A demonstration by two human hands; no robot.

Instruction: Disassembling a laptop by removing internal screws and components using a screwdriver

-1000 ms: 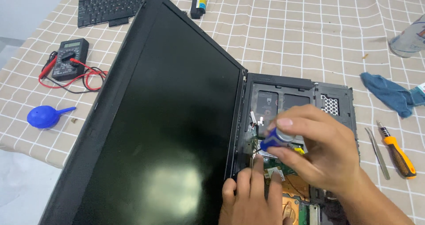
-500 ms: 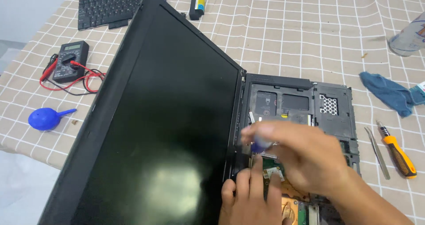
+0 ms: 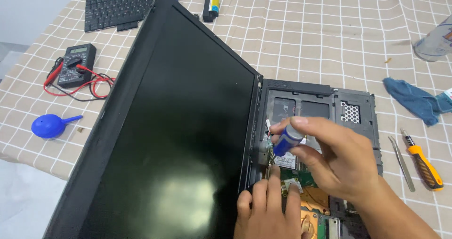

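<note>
— Head view: what does the right hand (image 3: 343,166) hold?
— A blue-handled screwdriver (image 3: 285,140), fingers closed round it, tip down in the opened laptop base (image 3: 358,102) near the hinge; the left hand (image 3: 268,211) lies flat, fingers extended on the boards beside the black screen (image 3: 174,135), gripping nothing.
— And to the right?
— Tweezers (image 3: 401,163) and an orange-handled screwdriver (image 3: 423,166) on the checked cloth (image 3: 306,32).

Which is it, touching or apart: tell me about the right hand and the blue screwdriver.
Touching. The head view shows the right hand with its fingers wrapped round the blue screwdriver handle, no gap between them, above the opened laptop base.
</note>
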